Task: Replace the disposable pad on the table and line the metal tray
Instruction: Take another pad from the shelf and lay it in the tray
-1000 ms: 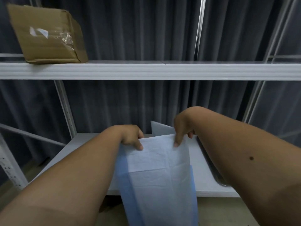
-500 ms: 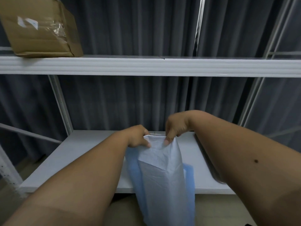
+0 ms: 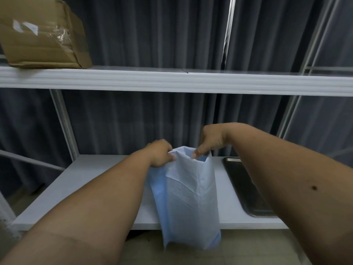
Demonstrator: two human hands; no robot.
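Both hands, left hand (image 3: 160,153) and right hand (image 3: 209,141), pinch the top edge of a folded pale-blue disposable pad (image 3: 188,197) hanging over the white table (image 3: 91,178). Unfolding seems in hand; next, spread it flat left of the metal tray (image 3: 246,188).

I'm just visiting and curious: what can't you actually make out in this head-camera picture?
- Metal tray: its right part is hidden behind the right forearm.
- Blue disposable pad: folded, so its inner faces are hidden; both the left hand and right hand cover its top corners.
- Cardboard box: cut off by the left and top edges; its label is blurred.
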